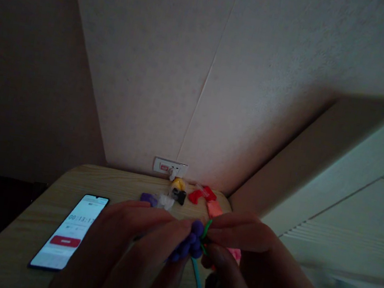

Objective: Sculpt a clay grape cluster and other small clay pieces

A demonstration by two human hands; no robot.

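Observation:
My left hand (125,249) and my right hand (256,269) meet low in the middle of the view, fingers pinched together. Between them is a small purple bumpy clay piece (188,245), like a bunch of balls. My left fingers hold the purple piece. My right fingertips pinch a thin green strip (206,231) at its right side. A teal stick (197,274) hangs below the purple piece. Something pink (235,253) shows behind my right fingers.
A phone (70,232) with a lit timer screen lies on the wooden table (11,242) at the left. Small clay pieces lie at the table's far edge: purple (148,198), white (166,202), yellow (179,183), black (179,195), red (201,195), salmon (214,209). A wall socket (170,166) sits behind.

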